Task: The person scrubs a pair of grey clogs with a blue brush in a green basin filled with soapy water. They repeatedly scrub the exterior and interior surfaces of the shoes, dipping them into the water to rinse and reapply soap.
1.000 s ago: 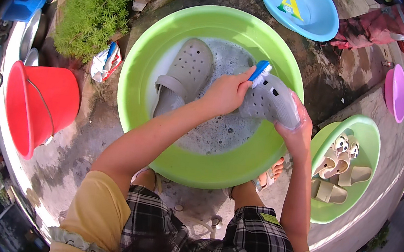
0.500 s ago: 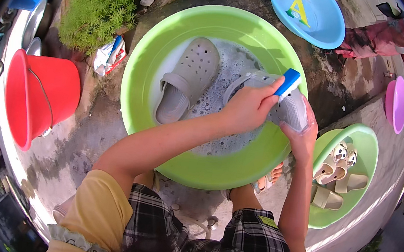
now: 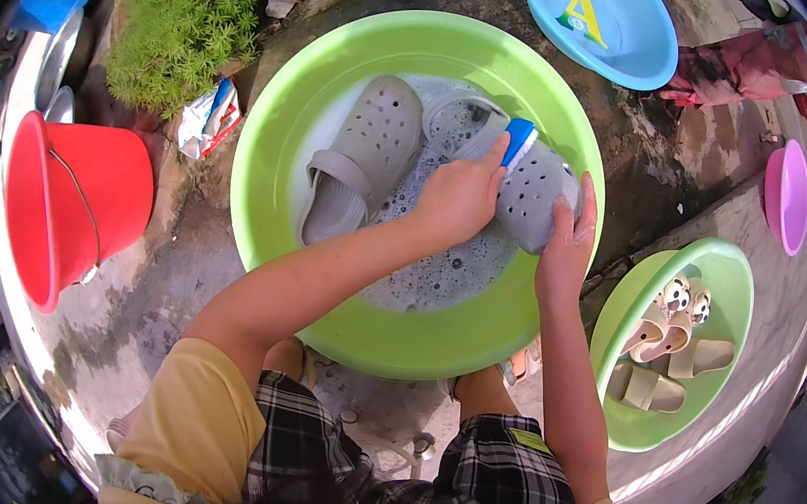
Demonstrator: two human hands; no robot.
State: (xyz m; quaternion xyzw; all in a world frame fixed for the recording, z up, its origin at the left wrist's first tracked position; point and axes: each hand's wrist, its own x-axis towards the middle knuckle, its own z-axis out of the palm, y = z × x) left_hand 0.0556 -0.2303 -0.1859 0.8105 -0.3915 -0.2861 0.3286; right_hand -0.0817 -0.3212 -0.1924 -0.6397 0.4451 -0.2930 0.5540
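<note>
A grey clog with round vent holes is tilted over the soapy water, its toe gripped by my right hand. My left hand is closed around a blue scrubbing brush, whose bristles lie against the clog near its foot opening. The fingers of that hand hide part of the brush. A second grey clog rests in the foamy water, left of my left hand, heel toward me. Both clogs are within the large lime green basin.
To the right, a green tub holds several beige slippers. A red bucket lies tipped at left, near a crumpled packet and a leafy plant. Beyond stand a blue basin and a purple one.
Both hands have moved left with the brush and clog. The clog has turned so its holed top shows more. The brush has gone from near its toe side to near the opening.
</note>
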